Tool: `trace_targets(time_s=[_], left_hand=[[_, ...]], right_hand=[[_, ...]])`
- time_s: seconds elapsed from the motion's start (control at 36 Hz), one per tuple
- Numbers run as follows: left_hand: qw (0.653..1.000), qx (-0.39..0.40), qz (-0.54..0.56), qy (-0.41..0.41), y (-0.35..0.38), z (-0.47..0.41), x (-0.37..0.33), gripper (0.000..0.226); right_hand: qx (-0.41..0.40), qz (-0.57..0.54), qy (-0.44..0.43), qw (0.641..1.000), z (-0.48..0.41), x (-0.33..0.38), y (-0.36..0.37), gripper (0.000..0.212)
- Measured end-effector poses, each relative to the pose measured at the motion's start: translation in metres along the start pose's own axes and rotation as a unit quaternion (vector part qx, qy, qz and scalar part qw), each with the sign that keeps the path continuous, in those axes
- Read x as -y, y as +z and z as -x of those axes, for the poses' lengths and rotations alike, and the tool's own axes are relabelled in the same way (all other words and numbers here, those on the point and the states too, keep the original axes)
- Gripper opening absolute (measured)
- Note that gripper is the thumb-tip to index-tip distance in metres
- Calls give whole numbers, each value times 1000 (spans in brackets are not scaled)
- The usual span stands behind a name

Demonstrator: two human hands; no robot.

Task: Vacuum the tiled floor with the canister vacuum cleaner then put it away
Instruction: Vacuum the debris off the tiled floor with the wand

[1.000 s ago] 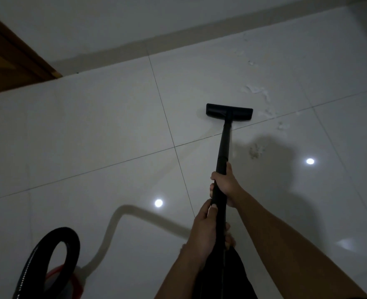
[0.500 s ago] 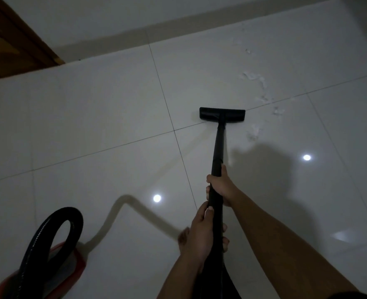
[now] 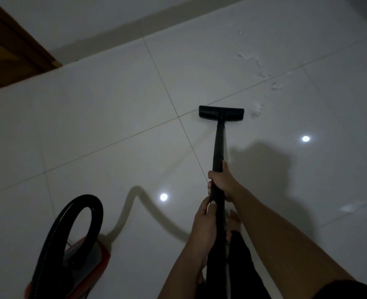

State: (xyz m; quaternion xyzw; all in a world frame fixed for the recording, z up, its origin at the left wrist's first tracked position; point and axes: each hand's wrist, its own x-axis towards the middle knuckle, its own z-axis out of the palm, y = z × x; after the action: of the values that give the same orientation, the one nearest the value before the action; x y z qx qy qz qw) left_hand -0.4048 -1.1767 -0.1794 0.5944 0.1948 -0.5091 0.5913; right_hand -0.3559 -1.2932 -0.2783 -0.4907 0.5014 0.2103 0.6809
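Both hands grip the black vacuum wand (image 3: pixel 218 143), which runs forward and down to the floor. My right hand (image 3: pixel 223 182) is the higher grip on the tube and my left hand (image 3: pixel 204 225) holds it just below. The black floor nozzle (image 3: pixel 221 114) rests flat on the white tiled floor (image 3: pixel 104 117), just right of a grout crossing. White debris (image 3: pixel 256 108) lies right beside the nozzle's right end, and more scraps (image 3: pixel 250 58) trail away beyond it. The red canister (image 3: pixel 85 262) sits at lower left with its black ribbed hose (image 3: pixel 79 216) looping above it.
A wall with a grey skirting (image 3: pixel 135 24) runs along the far side. A brown wooden door frame (image 3: pixel 16 42) fills the top left corner. My bare foot (image 3: pixel 234 221) and dark trouser leg stand under the wand. Ceiling lights reflect on the glossy tiles.
The nozzle has been drawn back toward me and slightly left, off the debris trail. The canister and hose show more fully at lower left as my view shifts.
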Motion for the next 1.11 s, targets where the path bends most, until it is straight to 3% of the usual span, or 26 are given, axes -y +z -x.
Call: trace_targets(time_s=[0.31, 0.72, 1.11], left_hand=[[1000, 11, -18, -17, -11, 24, 28, 29], [998, 36, -29, -31, 34, 22, 45, 29], [998, 35, -30, -32, 92, -32, 5, 33]], right_hand=[[-17, -44, -6, 999, 23, -42, 1, 78], [-43, -55, -1, 998, 18, -65, -52, 69], [-38, -55, 3, 998, -20, -3, -106, 75]])
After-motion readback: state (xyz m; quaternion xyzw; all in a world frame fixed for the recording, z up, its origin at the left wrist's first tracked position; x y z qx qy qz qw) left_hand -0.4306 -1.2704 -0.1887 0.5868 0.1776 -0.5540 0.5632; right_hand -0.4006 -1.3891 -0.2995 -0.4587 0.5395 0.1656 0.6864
